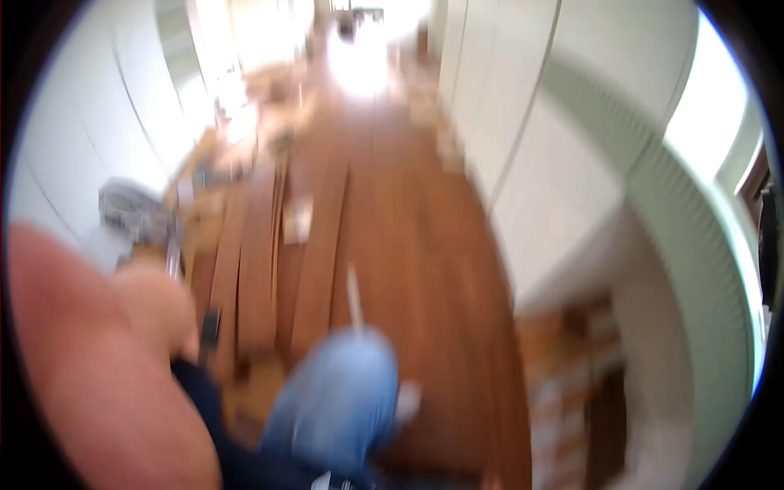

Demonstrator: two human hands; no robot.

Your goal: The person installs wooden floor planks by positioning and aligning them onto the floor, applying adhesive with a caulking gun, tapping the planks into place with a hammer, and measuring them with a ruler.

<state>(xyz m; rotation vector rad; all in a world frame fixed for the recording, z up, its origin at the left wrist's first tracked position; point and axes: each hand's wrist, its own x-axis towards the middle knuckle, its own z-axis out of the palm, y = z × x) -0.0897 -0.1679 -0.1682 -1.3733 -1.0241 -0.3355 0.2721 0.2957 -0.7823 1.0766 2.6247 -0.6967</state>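
The whole view is smeared by motion. My bent left arm fills the lower left, and my left hand [185, 336] is partly visible beside my body. Its fingers are too blurred to make out. Right by it is a small dark rectangular object [211, 328]; whether the hand touches it I cannot tell. Loose reddish-brown floor planks [260, 278] lie lengthwise just beyond, with a small pale packet or paper [298, 220] among them. A thin pale strip [354, 296] shows past my jeans-clad knee [347, 380]. My right hand cannot be made out.
Brown wood flooring [416, 212] runs down a narrow corridor toward a bright far end. White panels [523, 163] line the right side, near a pale green curved edge [694, 245]. A greyish blurred item [135, 211] stands at the left wall, with clutter farther along.
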